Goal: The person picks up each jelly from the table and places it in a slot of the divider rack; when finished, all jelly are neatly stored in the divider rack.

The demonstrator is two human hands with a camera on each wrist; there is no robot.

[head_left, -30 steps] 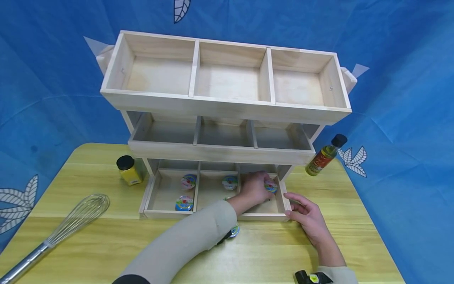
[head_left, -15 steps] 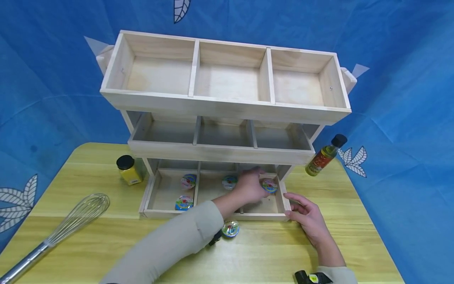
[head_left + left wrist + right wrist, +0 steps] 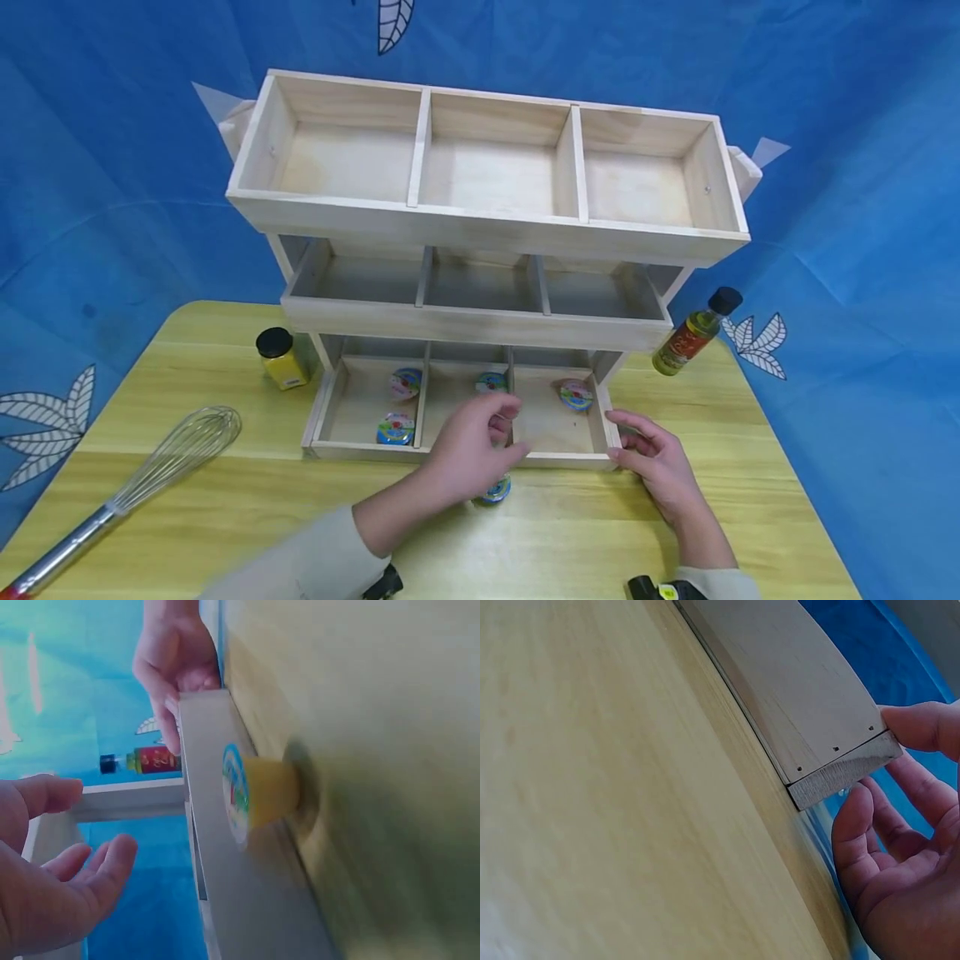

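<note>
My left hand (image 3: 467, 450) hovers over the front of the bottom tray's middle compartment, thumb and fingers apart with nothing between them. Below it, a yellow jelly cup (image 3: 271, 791) with a printed foil lid stands on the table before the tray, partly hidden in the head view. One jelly cup (image 3: 576, 395) lies in the right compartment, another (image 3: 491, 382) in the middle. Two more, a pinkish one (image 3: 406, 383) and a blue-rimmed one (image 3: 395, 428), sit in the left compartment. My right hand (image 3: 660, 467) grips the front right corner of the wooden rack (image 3: 352, 451).
Two more tiers of the rack, the middle tray (image 3: 480, 322) and the top tray (image 3: 487, 229), overhang the bottom one. A yellow jar (image 3: 281, 360) with a black lid stands left, an oil bottle (image 3: 692, 333) right. A whisk (image 3: 161, 467) lies on the table (image 3: 570, 542) at left.
My left hand has let go of the jelly cup in the right compartment and drawn back left and toward me. My right hand keeps its place at the corner. The head view has shifted slightly.
</note>
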